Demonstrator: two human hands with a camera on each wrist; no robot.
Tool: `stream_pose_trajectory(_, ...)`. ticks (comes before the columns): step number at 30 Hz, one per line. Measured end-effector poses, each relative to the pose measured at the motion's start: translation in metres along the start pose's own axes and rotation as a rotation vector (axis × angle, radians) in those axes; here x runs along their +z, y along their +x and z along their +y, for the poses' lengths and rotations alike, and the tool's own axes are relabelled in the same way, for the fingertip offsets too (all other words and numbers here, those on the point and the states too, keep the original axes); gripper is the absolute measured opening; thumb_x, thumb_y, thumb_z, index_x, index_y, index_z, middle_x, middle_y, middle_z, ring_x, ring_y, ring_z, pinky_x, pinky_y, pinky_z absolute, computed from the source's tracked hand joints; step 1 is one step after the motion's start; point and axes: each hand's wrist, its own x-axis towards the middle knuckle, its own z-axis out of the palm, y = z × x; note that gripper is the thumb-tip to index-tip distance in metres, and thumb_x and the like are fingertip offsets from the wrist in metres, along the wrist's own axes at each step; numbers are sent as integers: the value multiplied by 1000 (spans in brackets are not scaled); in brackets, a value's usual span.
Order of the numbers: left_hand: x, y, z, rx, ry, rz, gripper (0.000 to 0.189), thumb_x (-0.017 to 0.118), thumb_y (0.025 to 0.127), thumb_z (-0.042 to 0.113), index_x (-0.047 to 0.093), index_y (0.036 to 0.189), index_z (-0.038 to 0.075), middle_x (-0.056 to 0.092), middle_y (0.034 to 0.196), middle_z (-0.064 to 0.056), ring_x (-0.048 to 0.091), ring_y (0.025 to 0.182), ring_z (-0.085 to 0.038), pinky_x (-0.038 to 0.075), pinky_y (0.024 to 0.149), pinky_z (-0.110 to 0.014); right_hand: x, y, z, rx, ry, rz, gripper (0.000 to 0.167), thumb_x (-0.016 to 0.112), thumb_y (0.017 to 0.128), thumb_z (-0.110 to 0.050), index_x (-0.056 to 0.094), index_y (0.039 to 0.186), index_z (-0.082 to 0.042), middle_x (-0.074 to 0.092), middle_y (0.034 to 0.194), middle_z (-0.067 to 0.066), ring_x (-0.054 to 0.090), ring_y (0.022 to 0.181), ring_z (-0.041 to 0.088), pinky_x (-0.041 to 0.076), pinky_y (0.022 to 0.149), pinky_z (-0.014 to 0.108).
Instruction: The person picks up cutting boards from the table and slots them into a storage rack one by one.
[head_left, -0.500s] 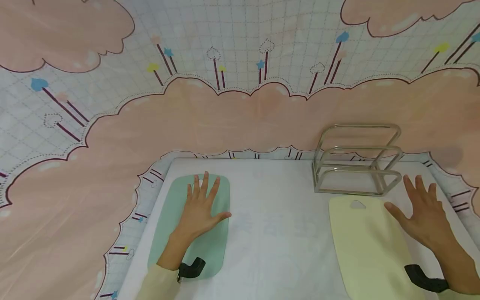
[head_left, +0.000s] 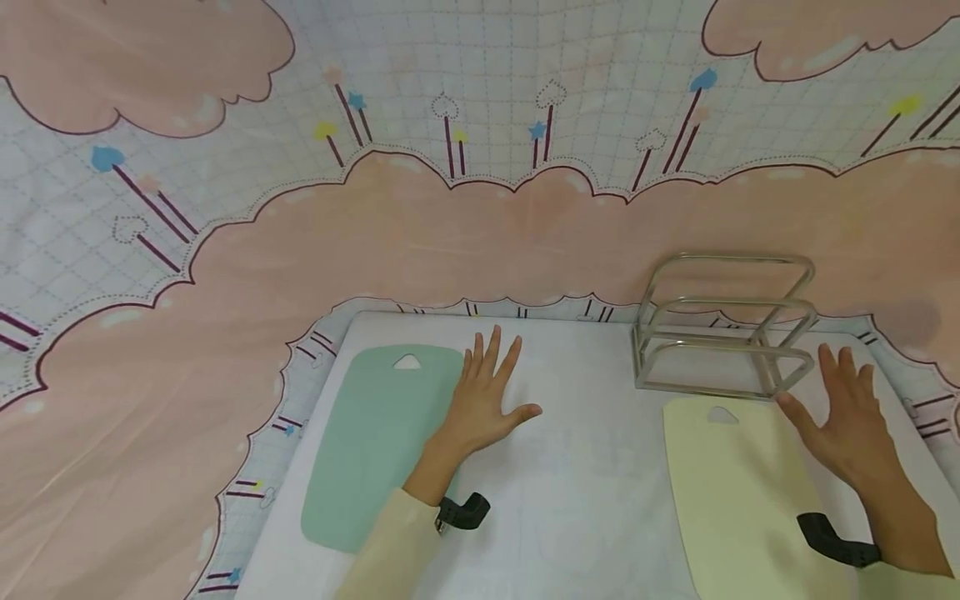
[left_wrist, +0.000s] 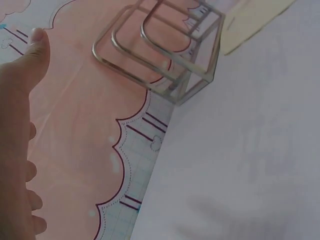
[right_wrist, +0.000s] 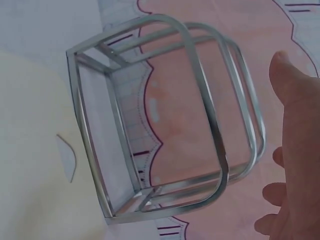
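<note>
A green cutting board (head_left: pixel 367 442) lies on the left of the white table, its handle hole at the far end. My left hand (head_left: pixel 480 408) is beside and partly over its right edge, fingers spread, holding nothing. On the right lies a yellow cutting board (head_left: pixel 735 492). Over its right edge and the table beyond is my right hand (head_left: pixel 855 433), fingers straight, thumb out, nothing held. Just behind the yellow board stands a metal rack (head_left: pixel 723 344) with several looped bars and no board in it. The right wrist view shows the rack (right_wrist: pixel 212 115) left of my thumb.
The white table top (head_left: pixel 577 467) spreads between the two boards. A cloth (head_left: pixel 480 233) printed with pink clouds hangs behind the table and shows along its left and right sides.
My left hand has moved right, from over the green board to its right edge, uncovering the handle hole. The right hand stays nearly in place. The head view has shifted slightly.
</note>
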Motion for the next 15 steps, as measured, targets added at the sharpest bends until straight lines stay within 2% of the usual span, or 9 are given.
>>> stream_pose_trajectory(4,7,9,3,1,-34,-12,106,10,77,86,15,155,14,5,158,-17,0,143,-37,14,112,-52,1,2,0,3,24,-1,84,48,97,-42,-3,153,-7,-13,155,21,-19,136,45,1,87,81)
stream_pose_trajectory(5,9,10,4,-4,-43,-17,107,9,76,87,14,155,15,6,158,-16,1,143,-37,19,110,-53,1,2,0,3,29,-4,83,48,97,-41,-4,153,-7,-14,155,20,-19,137,44,2,86,81)
stream_pose_trajectory(11,18,15,14,-31,-141,-62,104,13,76,87,10,155,20,0,160,-8,4,143,-37,38,94,-63,6,2,-1,19,50,-2,79,43,99,-41,-5,153,-8,-13,156,19,-18,138,40,4,88,80)
stream_pose_trajectory(15,24,23,22,-27,-180,-60,103,13,76,87,9,155,21,1,160,-9,2,144,-35,38,93,-63,7,4,0,17,80,5,79,42,99,-42,-5,153,-7,-13,156,19,-17,138,41,1,93,77)
